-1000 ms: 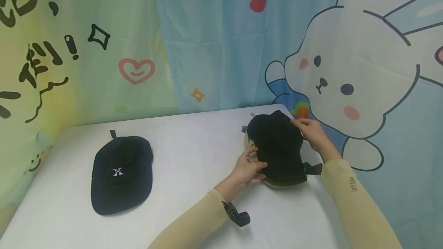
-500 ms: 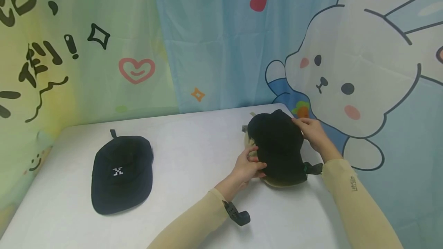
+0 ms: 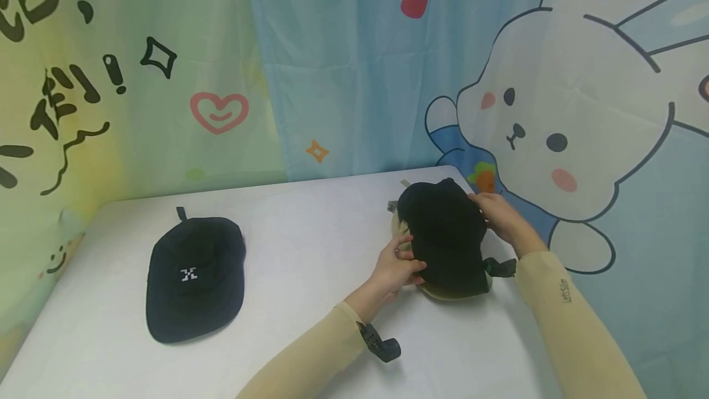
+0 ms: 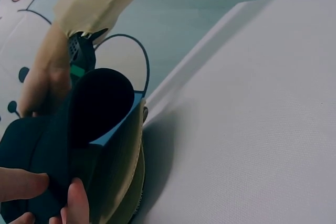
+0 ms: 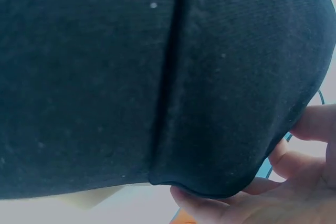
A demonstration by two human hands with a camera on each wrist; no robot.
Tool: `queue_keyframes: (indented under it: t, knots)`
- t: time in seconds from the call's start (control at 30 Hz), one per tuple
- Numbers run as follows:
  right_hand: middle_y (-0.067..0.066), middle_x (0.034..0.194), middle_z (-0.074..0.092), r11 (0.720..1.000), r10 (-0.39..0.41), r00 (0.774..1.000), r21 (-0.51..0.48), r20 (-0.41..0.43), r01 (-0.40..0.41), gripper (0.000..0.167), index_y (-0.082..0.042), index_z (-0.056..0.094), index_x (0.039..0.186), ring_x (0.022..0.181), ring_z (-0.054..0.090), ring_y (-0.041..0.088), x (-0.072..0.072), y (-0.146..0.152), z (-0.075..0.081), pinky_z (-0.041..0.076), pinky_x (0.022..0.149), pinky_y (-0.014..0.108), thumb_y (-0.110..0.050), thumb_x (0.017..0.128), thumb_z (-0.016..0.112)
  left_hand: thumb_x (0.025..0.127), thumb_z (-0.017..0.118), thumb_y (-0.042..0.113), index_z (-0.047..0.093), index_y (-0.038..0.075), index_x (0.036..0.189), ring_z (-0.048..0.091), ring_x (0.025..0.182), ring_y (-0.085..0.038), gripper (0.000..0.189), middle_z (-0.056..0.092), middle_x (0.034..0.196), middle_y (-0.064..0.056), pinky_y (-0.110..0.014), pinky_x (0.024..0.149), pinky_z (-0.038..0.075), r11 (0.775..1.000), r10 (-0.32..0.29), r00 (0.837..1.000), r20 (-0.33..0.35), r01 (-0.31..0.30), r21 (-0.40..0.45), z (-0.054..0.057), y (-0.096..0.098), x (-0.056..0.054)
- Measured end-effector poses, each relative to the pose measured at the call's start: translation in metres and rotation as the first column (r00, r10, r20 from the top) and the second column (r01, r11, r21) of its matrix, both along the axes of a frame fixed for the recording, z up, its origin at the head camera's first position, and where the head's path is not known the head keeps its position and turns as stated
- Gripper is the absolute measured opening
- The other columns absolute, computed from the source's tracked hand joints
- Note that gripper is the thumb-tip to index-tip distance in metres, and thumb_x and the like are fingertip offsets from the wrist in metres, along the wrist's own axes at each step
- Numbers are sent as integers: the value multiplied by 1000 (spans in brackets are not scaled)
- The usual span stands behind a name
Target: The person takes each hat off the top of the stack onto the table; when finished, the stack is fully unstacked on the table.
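Note:
A black cap [image 3: 445, 239] lies over a beige cap [image 3: 455, 294] at the right side of the table, brim toward the person. My left hand [image 3: 396, 273] pinches the black cap's left edge, where brim meets crown. In the left wrist view, its thumb [image 4: 26, 183] presses the dark cloth, and the curved brim [image 4: 102, 106] stands apart from the beige layers below. At the crown's far right edge, my right hand [image 3: 501, 217] grips the fabric. In the right wrist view, its fingers [image 5: 205, 205] curl around the cap's rim. The beige cap is mostly hidden.
A second dark cap [image 3: 194, 279] with a small white emblem rests at the left of the white table [image 3: 310, 251]. Behind the table hangs a printed curtain [image 3: 354, 79]. A wrist camera [image 3: 382, 346] juts from the left sleeve, and another [image 3: 500, 268] from the right.
My right hand and the black cap's crown have dipped very slightly. The left hand keeps its place on the cap, and the cap at the left has not moved.

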State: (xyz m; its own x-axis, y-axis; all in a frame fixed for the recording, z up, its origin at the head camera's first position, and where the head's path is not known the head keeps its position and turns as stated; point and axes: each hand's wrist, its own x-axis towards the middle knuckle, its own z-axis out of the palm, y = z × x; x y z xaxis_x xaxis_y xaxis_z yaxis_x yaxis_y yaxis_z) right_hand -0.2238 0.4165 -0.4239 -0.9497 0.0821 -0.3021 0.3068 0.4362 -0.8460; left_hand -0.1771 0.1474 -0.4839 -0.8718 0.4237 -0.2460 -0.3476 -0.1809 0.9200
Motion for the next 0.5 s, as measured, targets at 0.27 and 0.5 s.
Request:
queue_keyframes:
  t: [0.27, 0.5]
  knots:
    - [34, 149, 29, 1000, -5, 1000, -7, -15, 4, 63, 17, 29, 144, 138, 26, 51, -1, 0, 2, 27, 111, 63, -35, 108, 29, 80, 70, -14, 51, 11, 139, 62, 74, -20, 66, 51, 102, -12, -38, 65, 61, 1000, 2, 1000, -19, -2, -14, 3, -2, 1]
    - [30, 143, 33, 995, -69, 995, -73, -73, 64, 60, 14, 32, 142, 136, 29, 46, 1, 0, 4, 27, 112, 62, -35, 107, 29, 79, 71, -13, 50, 11, 142, 65, 74, -23, 70, 53, 108, -14, -37, 66, 61, 1000, 13, 998, -53, -13, -9, 7, -2, 1]
